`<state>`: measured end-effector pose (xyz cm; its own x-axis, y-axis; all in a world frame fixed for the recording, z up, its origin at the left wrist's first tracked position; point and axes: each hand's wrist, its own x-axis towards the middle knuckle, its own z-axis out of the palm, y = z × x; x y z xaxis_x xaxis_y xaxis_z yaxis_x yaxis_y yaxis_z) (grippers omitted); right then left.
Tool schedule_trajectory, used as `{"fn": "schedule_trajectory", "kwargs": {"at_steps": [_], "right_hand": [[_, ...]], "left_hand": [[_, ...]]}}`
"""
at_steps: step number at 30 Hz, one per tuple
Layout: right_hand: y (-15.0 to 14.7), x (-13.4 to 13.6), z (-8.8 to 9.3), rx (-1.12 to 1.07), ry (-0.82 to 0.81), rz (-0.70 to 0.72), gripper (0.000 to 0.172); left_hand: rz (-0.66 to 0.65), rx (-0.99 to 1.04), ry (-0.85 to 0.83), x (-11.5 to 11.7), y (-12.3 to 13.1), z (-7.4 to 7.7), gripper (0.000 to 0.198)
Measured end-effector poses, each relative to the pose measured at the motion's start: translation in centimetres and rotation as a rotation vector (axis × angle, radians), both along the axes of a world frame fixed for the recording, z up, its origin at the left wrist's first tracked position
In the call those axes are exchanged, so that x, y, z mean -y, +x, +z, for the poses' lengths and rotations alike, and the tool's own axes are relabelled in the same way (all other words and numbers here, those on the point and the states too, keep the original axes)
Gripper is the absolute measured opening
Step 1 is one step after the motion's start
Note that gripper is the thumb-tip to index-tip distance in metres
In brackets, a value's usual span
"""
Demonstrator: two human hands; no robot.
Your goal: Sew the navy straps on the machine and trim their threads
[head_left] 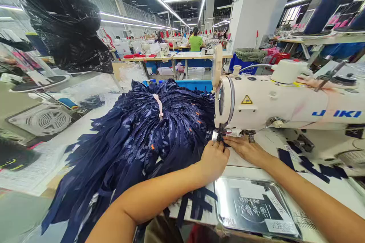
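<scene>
A white sewing machine (285, 102) stands on the table at the right. Under its needle lies a small dark navy fabric piece (221, 139). My left hand (213, 159) is curled, with its fingertips pinching that piece at the needle. My right hand (246, 149) lies flat with fingers stretched out, pressing the same piece from the right side. A big heap of navy fabric strips (137, 140) tied with a pale band sits just left of my left hand.
Loose navy pieces (310, 165) lie on the table under the machine arm. A shiny metal plate (253, 207) is set in the table's near edge. A black plastic bag (65, 22) hangs at upper left. A person in a green top (195, 41) works far behind.
</scene>
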<state>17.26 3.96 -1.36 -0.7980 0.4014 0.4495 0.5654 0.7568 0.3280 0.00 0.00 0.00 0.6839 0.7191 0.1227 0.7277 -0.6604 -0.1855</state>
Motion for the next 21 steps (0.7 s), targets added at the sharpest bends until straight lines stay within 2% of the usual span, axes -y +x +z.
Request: {"fn": "schedule_trajectory", "kwargs": {"at_steps": [9, 17, 21], "right_hand": [[0.3, -0.9, -1.1, -0.019, -0.038, -0.056, 0.034], [-0.2, -0.6, -0.6, -0.049, 0.004, -0.06, 0.034], [-0.3, -0.5, -0.7, -0.101, -0.028, -0.062, 0.033]], "left_hand": [[-0.022, 0.013, 0.101, -0.4, 0.1, -0.4, 0.024], [-0.02, 0.023, 0.095, -0.7, -0.1, -0.5, 0.026], [-0.091, 0.079, 0.073, -0.8, -1.1, -0.5, 0.026]]}}
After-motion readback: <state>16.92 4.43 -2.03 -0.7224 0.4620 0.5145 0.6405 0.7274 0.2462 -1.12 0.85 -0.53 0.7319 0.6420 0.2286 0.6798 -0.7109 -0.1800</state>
